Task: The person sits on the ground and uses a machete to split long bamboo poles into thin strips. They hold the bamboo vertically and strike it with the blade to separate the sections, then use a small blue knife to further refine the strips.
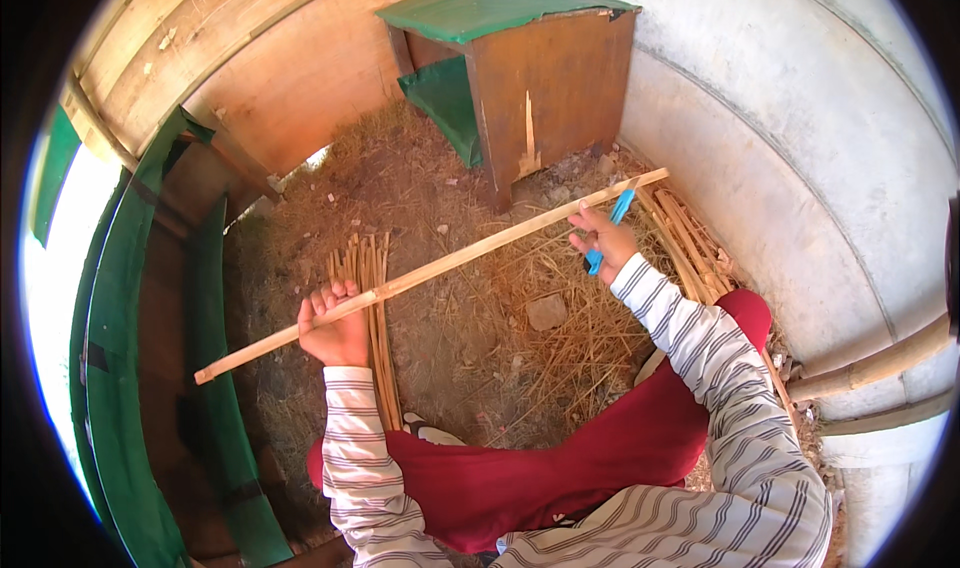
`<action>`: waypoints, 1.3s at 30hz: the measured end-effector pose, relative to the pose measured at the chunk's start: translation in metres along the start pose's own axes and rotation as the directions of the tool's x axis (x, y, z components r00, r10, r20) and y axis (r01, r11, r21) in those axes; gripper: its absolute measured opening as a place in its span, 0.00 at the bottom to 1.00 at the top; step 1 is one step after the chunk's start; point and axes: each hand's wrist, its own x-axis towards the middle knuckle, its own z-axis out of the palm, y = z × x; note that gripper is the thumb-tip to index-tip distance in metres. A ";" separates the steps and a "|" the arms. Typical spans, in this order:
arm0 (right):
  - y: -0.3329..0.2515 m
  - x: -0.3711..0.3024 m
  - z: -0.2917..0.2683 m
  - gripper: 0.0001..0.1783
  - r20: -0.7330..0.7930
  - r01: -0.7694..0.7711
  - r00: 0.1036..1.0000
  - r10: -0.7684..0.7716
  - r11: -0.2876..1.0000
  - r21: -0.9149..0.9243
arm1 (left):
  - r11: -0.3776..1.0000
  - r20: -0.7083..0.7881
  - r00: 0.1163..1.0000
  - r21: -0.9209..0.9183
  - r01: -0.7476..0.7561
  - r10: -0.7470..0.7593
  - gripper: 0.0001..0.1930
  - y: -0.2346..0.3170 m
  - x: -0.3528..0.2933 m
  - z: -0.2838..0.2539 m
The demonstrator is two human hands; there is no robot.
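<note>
A long, pale bamboo strip [470, 252] slants across the view, its right end higher and farther off. My left hand [334, 326] is closed around it left of the middle, near a joint in the bamboo. My right hand [608, 240] grips a blue utility knife [622, 206] whose blade meets the strip close to its right end. The thumb of that hand lies against the strip, while the palm hides the middle of the knife's handle.
Split strips [378, 333] lie in a bundle beside my left forearm, with another bundle [685, 238] along the pale right wall [790, 148]. Shavings [570, 353] litter the earth floor. A wooden cabinet [555, 88] with a green top stands at the back; a green-covered bench [225, 388] is at left.
</note>
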 end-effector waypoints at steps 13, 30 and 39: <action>-0.015 0.024 -0.026 0.16 -0.234 0.231 0.956 -0.175 0.942 0.242 | 0.515 -0.323 0.740 0.555 0.653 -0.591 0.35 -0.068 -0.017 0.000; -0.024 -0.002 -0.013 0.16 -0.167 0.312 0.941 -0.295 0.947 0.082 | 0.248 -0.371 0.923 0.889 0.384 -0.102 0.13 -0.103 -0.040 -0.018; -0.029 -0.020 0.001 0.10 -0.146 0.354 0.926 -0.347 0.935 0.020 | -0.377 0.299 0.946 0.896 -0.233 0.126 0.08 -0.104 -0.044 -0.023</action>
